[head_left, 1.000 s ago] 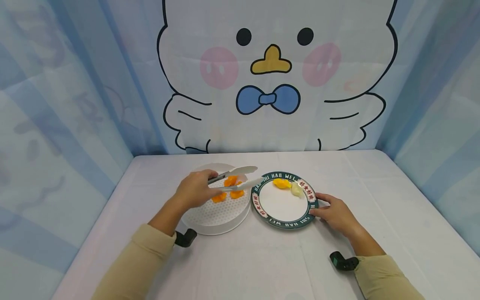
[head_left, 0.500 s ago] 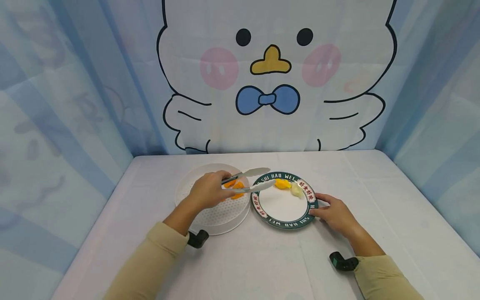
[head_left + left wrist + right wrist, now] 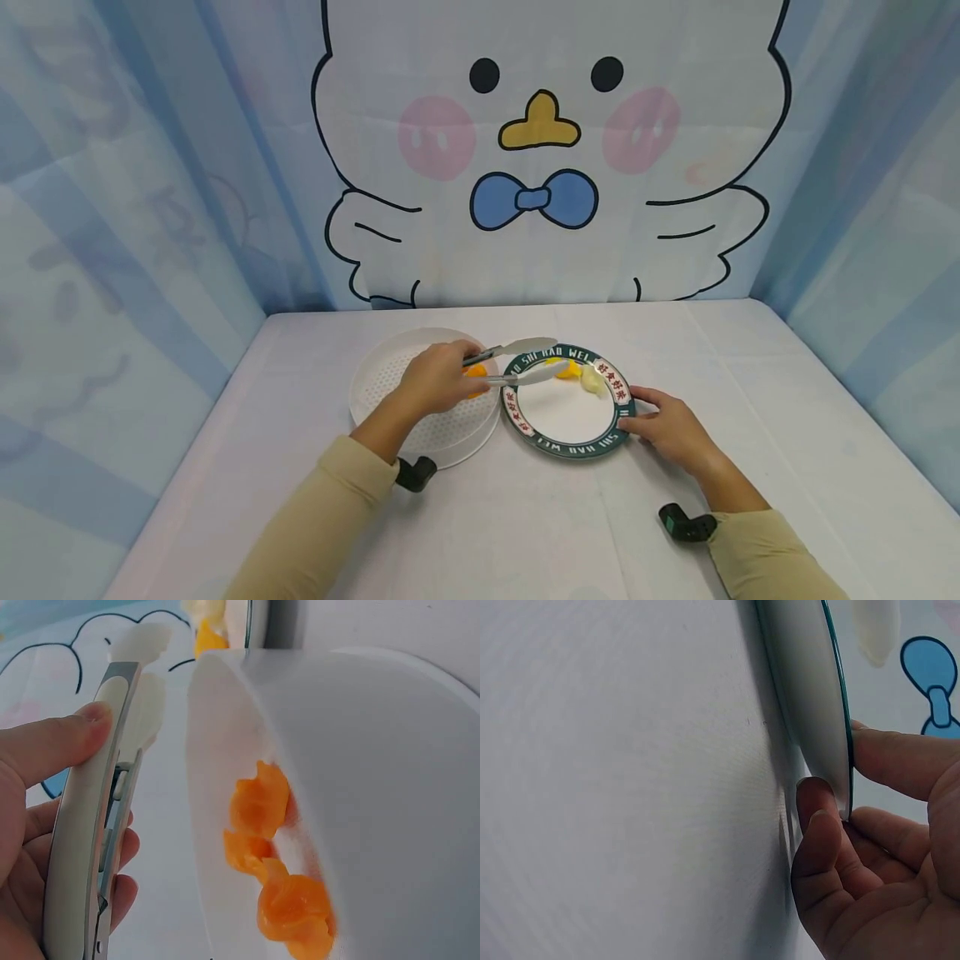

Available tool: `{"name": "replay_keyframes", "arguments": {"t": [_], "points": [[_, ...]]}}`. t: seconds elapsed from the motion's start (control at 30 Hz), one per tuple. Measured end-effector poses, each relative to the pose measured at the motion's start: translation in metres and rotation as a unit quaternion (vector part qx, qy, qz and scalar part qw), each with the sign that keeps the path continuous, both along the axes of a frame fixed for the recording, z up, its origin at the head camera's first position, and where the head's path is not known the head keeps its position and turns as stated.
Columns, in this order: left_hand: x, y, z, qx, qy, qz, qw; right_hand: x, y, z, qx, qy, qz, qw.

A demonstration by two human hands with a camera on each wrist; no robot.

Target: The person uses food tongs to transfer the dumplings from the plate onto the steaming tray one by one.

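Note:
My left hand (image 3: 437, 377) grips a pair of tongs (image 3: 84, 817), thumb on one arm and fingers round the other. Their pale tips stand apart over the left rim of a green-rimmed plate (image 3: 570, 451), with nothing seen between them. A yellow piece (image 3: 567, 370) and a pale yellow-green piece (image 3: 592, 381) lie at the plate's far side. Below the left hand sits a round white basket (image 3: 420, 437) with a perforated surface. Several orange pieces (image 3: 259, 804) lie in it, mostly hidden in the head view. My right hand (image 3: 667, 427) pinches the plate's right edge, thumb on top, fingers beneath.
The basket and plate stand side by side on a white-covered table (image 3: 540, 533). A printed curtain (image 3: 540, 250) rises behind the table's back edge, with blue curtains on both sides. A black wrist device (image 3: 415, 474) is on the left arm, another (image 3: 686, 523) on the right.
My left hand has carried the tongs rightward, from over the basket to over the plate, covering more of the orange pieces. The right hand and plate have stayed put.

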State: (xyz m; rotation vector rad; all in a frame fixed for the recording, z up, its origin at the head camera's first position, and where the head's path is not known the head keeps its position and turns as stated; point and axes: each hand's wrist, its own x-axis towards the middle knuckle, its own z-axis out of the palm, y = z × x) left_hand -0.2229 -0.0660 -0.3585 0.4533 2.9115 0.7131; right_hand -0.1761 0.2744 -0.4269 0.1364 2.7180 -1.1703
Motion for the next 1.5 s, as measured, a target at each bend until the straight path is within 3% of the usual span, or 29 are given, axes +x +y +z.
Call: {"name": "replay_keyframes", "arguments": {"t": [0.93,1.5], "points": [[-0.014,0.023,-0.007,-0.036,-0.015,-0.001,0.9992,0.000,0.000,-0.001,0.000,0.009,0.002,1.000],[-0.015,0.031,-0.007,-0.056,-0.012,-0.009,0.9983,0.002,-0.001,0.001,-0.006,0.011,0.002,1.000]]}}
